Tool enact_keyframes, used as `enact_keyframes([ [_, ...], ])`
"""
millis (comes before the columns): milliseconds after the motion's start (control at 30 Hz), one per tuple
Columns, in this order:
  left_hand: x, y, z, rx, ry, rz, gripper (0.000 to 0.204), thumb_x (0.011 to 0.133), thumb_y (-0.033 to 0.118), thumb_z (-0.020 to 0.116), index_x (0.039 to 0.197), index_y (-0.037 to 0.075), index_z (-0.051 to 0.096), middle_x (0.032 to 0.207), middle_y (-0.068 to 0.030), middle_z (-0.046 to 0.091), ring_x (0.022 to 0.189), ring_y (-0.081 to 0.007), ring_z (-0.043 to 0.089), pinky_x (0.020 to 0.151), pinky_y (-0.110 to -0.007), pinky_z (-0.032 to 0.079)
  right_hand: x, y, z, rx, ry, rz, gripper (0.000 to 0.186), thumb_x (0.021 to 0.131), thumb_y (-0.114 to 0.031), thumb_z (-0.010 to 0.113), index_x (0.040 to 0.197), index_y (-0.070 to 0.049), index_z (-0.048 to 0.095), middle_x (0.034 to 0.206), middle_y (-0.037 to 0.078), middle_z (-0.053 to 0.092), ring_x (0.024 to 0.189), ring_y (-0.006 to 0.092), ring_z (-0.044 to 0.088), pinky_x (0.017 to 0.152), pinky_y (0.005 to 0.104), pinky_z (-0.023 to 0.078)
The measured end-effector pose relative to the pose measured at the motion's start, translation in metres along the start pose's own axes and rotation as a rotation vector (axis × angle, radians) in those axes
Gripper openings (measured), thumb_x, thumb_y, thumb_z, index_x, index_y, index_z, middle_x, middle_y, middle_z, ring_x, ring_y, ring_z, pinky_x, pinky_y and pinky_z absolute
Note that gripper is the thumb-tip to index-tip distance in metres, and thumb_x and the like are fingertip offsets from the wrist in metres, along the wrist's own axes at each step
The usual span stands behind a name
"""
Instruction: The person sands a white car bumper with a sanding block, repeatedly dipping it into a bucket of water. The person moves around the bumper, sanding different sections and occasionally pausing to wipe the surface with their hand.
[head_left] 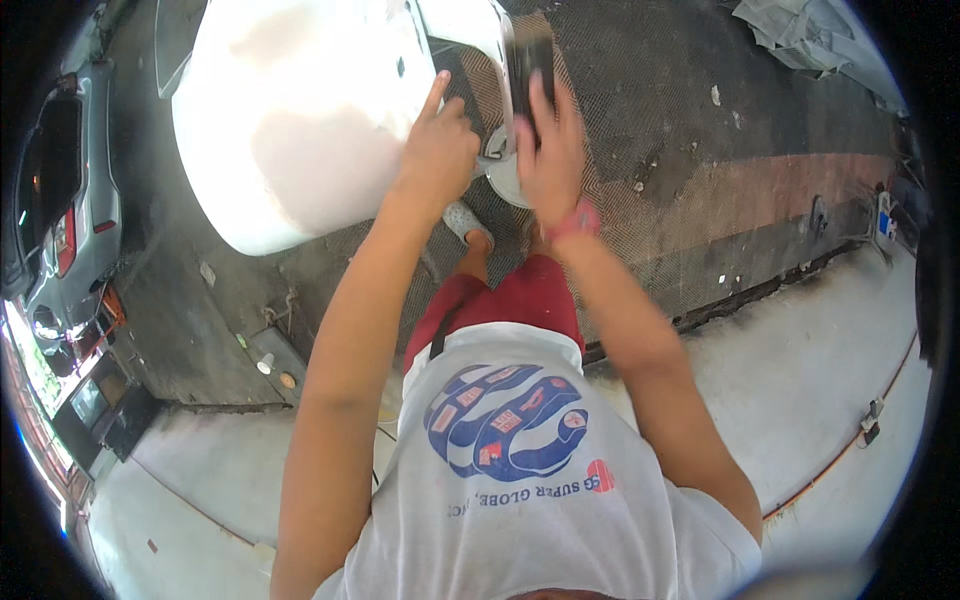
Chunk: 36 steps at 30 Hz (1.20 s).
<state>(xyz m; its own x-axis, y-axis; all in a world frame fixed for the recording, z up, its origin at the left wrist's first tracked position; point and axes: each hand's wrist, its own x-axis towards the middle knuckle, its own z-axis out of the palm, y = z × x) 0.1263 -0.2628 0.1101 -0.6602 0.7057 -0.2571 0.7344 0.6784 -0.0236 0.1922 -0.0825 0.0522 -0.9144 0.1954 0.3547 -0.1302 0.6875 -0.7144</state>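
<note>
A large white car body panel point(330, 110), likely a door, stands at the upper left. A narrow white frame point(490, 45) curves off its right side. My left hand point(440, 150) rests palm down on the panel's right edge, one finger stretched forward and the others partly bent. My right hand point(552, 150) grips a long dark block point(532, 75), like a sanding block, held against the outer side of the frame. Both block and hand are blurred by motion. Below and between my hands sits a pale round lid or can point(508, 180), partly covered by my right hand.
Underfoot lies a dark patterned floor point(640, 200). A silver car point(95, 190) is parked at the far left. Grey sheeting point(810, 40) lies at the upper right. Behind me, a cable point(830, 480) runs along the pale floor. My feet stand close under the panel.
</note>
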Motion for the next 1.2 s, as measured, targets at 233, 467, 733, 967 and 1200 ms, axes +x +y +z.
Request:
enact_keyframes([
  [233, 0.01, -0.003, 0.0, 0.071, -0.012, -0.011, 0.027, 0.084, 0.036, 0.092, 0.09, 0.01, 0.09, 0.092, -0.0038, 0.079, 0.125, -0.0235, 0.066, 0.144, -0.058, 0.008, 0.014, -0.002, 0.013, -0.003, 0.014, 0.037, 0.068, 0.106, -0.015, 0.075, 0.17, -0.017, 0.054, 0.167, 0.027, 0.051, 0.151, 0.0477, 0.054, 0.121, 0.0521, 0.048],
  [467, 0.01, -0.007, -0.004, 0.045, -0.016, 0.007, 0.029, 0.085, 0.037, 0.091, 0.092, 0.009, 0.09, 0.095, -0.0048, 0.08, 0.127, -0.0246, 0.067, 0.144, -0.059, 0.007, -0.063, 0.016, 0.011, -0.086, -0.012, -0.007, 0.064, 0.107, -0.018, 0.073, 0.169, -0.017, 0.056, 0.165, 0.028, 0.052, 0.142, 0.0476, 0.059, 0.113, 0.0529, 0.053],
  [733, 0.004, 0.0, 0.001, 0.041, -0.037, 0.007, 0.028, 0.087, 0.037, 0.09, 0.093, 0.009, 0.09, 0.1, -0.0052, 0.081, 0.13, -0.0253, 0.065, 0.144, -0.06, 0.006, 0.046, -0.005, 0.01, -0.096, 0.043, -0.022, 0.062, 0.109, -0.02, 0.07, 0.169, -0.018, 0.055, 0.163, 0.023, 0.055, 0.132, 0.049, 0.061, 0.11, 0.0555, 0.052],
  [967, 0.007, -0.002, 0.001, 0.071, -0.011, 0.014, 0.031, 0.089, 0.039, 0.089, 0.093, 0.008, 0.089, 0.096, -0.0047, 0.079, 0.129, -0.0254, 0.065, 0.144, -0.06, 0.005, -0.051, 0.001, 0.005, -0.161, -0.016, -0.033, 0.067, 0.108, -0.019, 0.072, 0.172, -0.014, 0.052, 0.166, 0.03, 0.05, 0.142, 0.0499, 0.058, 0.116, 0.055, 0.049],
  [1200, 0.009, -0.008, -0.005, 0.039, -0.023, 0.009, 0.033, 0.089, 0.041, 0.09, 0.092, 0.009, 0.09, 0.095, -0.0049, 0.079, 0.129, -0.0245, 0.065, 0.144, -0.059, 0.006, 0.065, 0.008, 0.008, 0.01, 0.026, -0.083, 0.065, 0.104, -0.017, 0.075, 0.167, -0.023, 0.059, 0.162, 0.022, 0.058, 0.14, 0.0471, 0.06, 0.118, 0.0533, 0.049],
])
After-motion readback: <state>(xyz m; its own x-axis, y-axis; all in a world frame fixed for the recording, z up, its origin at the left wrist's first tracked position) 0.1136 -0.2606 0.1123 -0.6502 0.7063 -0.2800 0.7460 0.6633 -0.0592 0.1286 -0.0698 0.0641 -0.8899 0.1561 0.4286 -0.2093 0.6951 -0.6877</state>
